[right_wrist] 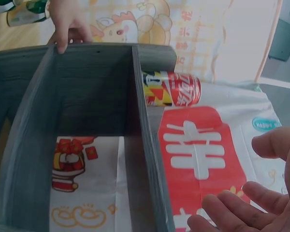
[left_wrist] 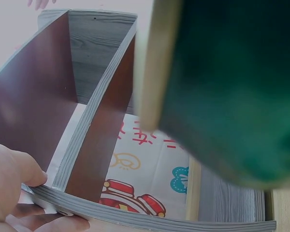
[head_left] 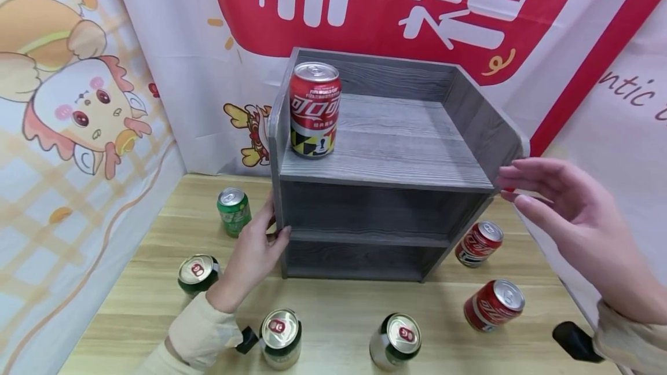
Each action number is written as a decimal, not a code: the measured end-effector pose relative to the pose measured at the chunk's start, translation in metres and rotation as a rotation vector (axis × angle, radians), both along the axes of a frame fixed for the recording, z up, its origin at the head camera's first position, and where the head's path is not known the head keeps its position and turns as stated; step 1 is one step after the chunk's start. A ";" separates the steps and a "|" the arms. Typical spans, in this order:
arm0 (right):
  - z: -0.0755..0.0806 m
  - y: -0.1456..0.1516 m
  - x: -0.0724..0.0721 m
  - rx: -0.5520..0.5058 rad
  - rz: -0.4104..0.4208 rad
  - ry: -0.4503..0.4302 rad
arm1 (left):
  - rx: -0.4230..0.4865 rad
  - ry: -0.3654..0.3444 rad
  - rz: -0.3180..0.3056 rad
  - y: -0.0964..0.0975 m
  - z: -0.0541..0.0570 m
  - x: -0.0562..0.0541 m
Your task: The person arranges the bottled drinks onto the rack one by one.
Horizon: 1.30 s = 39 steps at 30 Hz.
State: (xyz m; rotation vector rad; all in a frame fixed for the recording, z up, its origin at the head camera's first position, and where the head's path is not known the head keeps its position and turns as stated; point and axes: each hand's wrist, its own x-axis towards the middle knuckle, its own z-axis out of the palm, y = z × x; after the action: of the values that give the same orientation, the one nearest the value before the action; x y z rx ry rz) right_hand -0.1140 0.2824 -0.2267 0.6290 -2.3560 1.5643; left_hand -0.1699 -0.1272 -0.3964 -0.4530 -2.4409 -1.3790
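Note:
A grey wood-grain shelf (head_left: 385, 184) stands on the table, and a red cola can (head_left: 315, 110) is upright at the left of its top board. My left hand (head_left: 255, 253) grips the front edge of the shelf's left side panel, thumb in front and fingers behind; the left wrist view shows this thumb (left_wrist: 26, 169) close by the middle board. Beside the shelf's upper right corner is my right hand (head_left: 578, 219), its fingers loosely bent and holding nothing. The right wrist view shows that hand (right_wrist: 261, 193) with thumb and fingers spread apart.
A green can (head_left: 234, 212) is left of the shelf. Dark-green-and-gold cans (head_left: 198, 274) (head_left: 280, 337) (head_left: 395, 340) stand left and in front. Two red cans (head_left: 479, 243) (head_left: 494, 305) stand at the right. Printed cloth (head_left: 198, 62) hangs behind.

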 end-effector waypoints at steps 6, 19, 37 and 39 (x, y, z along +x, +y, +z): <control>-0.019 0.021 0.002 -0.133 0.042 -0.004 | 0.000 -0.016 -0.002 0.000 0.000 0.000; -0.050 0.051 0.005 -0.012 -0.130 -0.020 | -0.008 -0.029 0.009 0.000 0.002 0.001; -0.111 0.079 0.006 -0.074 -0.184 -0.087 | -0.017 -0.028 0.010 -0.001 0.000 0.002; -0.120 0.081 0.006 -0.075 -0.186 -0.075 | -0.014 -0.022 0.009 -0.001 0.000 0.001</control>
State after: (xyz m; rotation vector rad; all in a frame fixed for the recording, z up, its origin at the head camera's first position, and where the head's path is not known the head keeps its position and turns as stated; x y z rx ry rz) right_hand -0.1079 0.3633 -0.3464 0.3292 -2.3204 1.6095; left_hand -0.1684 -0.1284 -0.3961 -0.4320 -2.4683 -1.3715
